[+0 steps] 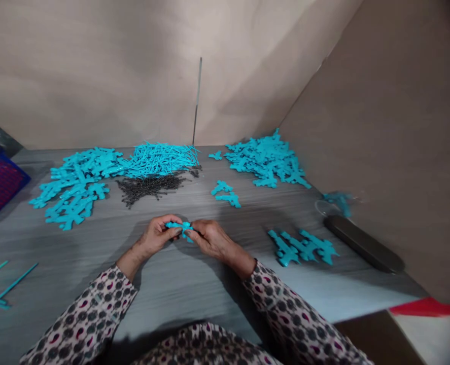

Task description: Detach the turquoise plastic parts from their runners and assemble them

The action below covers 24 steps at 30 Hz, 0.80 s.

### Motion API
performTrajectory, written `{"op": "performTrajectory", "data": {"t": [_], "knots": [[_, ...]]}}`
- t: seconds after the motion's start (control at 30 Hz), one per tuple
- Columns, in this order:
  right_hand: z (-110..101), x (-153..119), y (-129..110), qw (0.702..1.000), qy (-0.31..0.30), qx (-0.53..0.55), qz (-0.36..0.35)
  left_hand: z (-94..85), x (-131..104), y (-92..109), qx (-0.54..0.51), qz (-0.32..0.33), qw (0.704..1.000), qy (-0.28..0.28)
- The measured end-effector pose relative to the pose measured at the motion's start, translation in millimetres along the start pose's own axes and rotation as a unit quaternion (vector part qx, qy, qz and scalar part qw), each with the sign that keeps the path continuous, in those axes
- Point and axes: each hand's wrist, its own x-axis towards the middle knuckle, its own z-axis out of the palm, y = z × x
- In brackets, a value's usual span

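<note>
In the head view, my left hand (159, 233) pinches one end of a small turquoise plastic toy gun (185, 226), held just above the middle of the table. My right hand (211, 239) grips the other end between thumb and fingers, which cover part of it. Ahead and slightly right lie two loose turquoise gun-shaped pieces (228, 193). Beyond my hands is a pile of thin turquoise sticks (160, 158), with a heap of dark metal springs or screw-like parts (148, 188) in front of it.
Turquoise gun-shaped pieces form a left pile (78, 185) and a right pile (266, 157). Several toy guns (301, 247) lie right of my hands, near a dark elongated case (361, 243). A blue-red basket (2, 182) stands left. Board walls (133, 76) enclose the back and right.
</note>
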Motion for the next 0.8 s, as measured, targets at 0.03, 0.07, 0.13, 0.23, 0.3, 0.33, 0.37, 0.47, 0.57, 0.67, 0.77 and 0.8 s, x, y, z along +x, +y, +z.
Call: {"op": "performTrajectory", "data": {"t": [0.03,0.07,0.13,0.23,0.3,0.33,0.37,0.47,0.57,0.67,0.77,0.8], "knots": [[-0.6,0.2,-0.7,1.000,-0.002,-0.005,-0.004,-0.2,-0.1,0.2,0.000,-0.001,1.000,0.000],[-0.8,0.4,-1.4,1.000,-0.003,-0.006,-0.005,-0.4,-0.3,0.4,0.001,-0.002,1.000,-0.002],[0.2,0.7,-3.5,1.000,0.004,0.005,-0.004,-0.8,-0.9,0.3,0.003,-0.004,1.000,-0.004],[3.6,1.2,-8.2,0.998,0.026,0.054,-0.002,0.0,-2.0,-1.4,-0.007,-0.006,1.000,-0.005],[5.4,1.7,-11.6,0.996,0.040,0.082,0.002,1.6,-2.4,-3.4,-0.026,-0.004,1.000,-0.002],[5.8,1.9,-13.0,0.995,0.045,0.086,0.003,2.5,-2.5,-4.5,-0.038,-0.002,0.999,-0.003],[5.8,2.2,-14.1,0.995,0.049,0.083,0.002,3.3,-2.5,-5.2,-0.048,-0.001,0.999,-0.003],[3.3,2.7,-15.4,0.996,0.046,0.071,-0.004,4.1,-2.2,-4.6,-0.060,0.002,0.998,-0.009],[-1.2,2.6,-15.0,0.995,0.017,0.100,0.015,2.6,-1.9,0.2,-0.050,0.003,0.998,-0.027],[-4.9,1.7,-13.4,0.993,-0.022,0.113,0.029,0.7,-1.8,4.0,-0.027,0.008,0.998,-0.051],[-7.2,0.6,-10.0,0.993,-0.028,0.113,0.021,0.3,-1.9,2.9,-0.017,0.009,0.999,-0.043],[-7.8,0.3,-8.9,0.993,-0.015,0.115,0.025,0.7,-1.9,1.8,-0.023,0.008,0.999,-0.030]]}}
